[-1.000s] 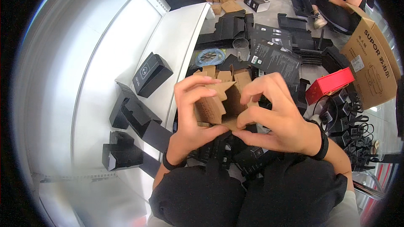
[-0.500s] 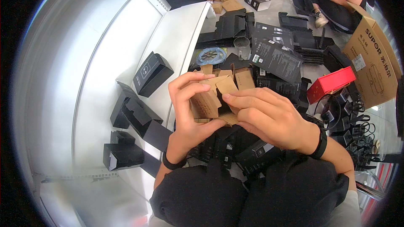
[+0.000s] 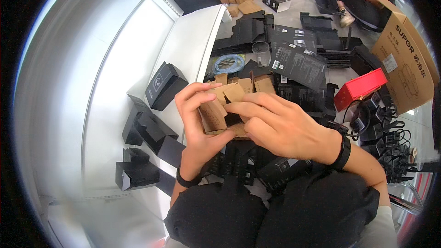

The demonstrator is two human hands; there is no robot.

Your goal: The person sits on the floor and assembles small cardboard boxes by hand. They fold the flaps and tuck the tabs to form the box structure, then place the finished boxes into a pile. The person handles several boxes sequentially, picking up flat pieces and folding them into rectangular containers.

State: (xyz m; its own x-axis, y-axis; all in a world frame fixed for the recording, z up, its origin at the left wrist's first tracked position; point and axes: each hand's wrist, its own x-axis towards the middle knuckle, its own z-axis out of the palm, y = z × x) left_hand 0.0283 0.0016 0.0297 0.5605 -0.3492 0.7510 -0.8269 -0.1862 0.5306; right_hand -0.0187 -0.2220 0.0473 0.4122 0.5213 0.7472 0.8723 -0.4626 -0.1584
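A small brown cardboard box (image 3: 212, 115) with raised flaps is held up in front of my knees. My left hand (image 3: 195, 121) wraps round its left side, thumb along the near lower edge and fingers over the far edge. At the box's opening, my right hand (image 3: 285, 126) has its fingers bent at a flap, the fingertips partly inside; what they pinch there is hidden. The inside of the box looks dark. Just beyond it stand other brown cardboard pieces (image 3: 263, 84). Black packaging boxes (image 3: 285, 171) lie below my hands.
A white shelf (image 3: 195, 34) on the left carries black boxes (image 3: 165, 85). Flattened black cartons (image 3: 301, 64), a clear plastic cup (image 3: 261, 54) and a blue coil (image 3: 228, 64) lie ahead. To the right are a red box (image 3: 360, 89), a large carton (image 3: 404, 62) and black corded devices. Another person (image 3: 363, 0) sits far right.
Both hands and the brown box have shifted slightly left in the picture. My right fingers reach further across the opening. The other person's hands have moved a little.
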